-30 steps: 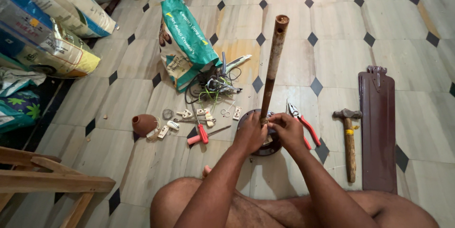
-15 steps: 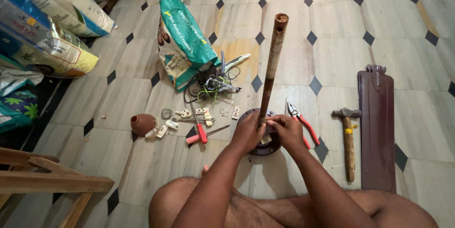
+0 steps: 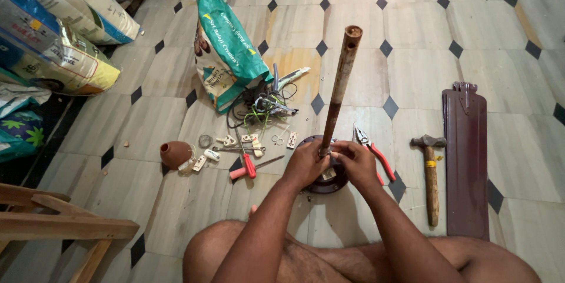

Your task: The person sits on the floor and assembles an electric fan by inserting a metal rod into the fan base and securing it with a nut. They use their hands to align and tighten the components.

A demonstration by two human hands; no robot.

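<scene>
You sat on the tiled floor with a dark brown fan blade lying flat well off to your right, its long side running away from you. A green printed sack lay ahead and left of the work, with a tangle of wires at its foot.

Between your knees stood the rusty down-rod, its long axis close to upright, leaning slightly to the right, open top end up and away from you, foot planted in the round dark motor housing that lay on the floor.

Your left hand and right hand were both closed narrowly about the foot of the rod where it met the housing, fingertips pinched together on something small there; what they pinched was hidden by the fingers. As I judge it, the step in hand was work on the joint at the rod's base, and the next move called for keeping the rod steady while the fingers turned or drew the small part.

A hammer lay right of the housing, red-handled pliers just beside your right hand, a red-handled screwdriver and small white fittings to the left, near a brown cup.
</scene>
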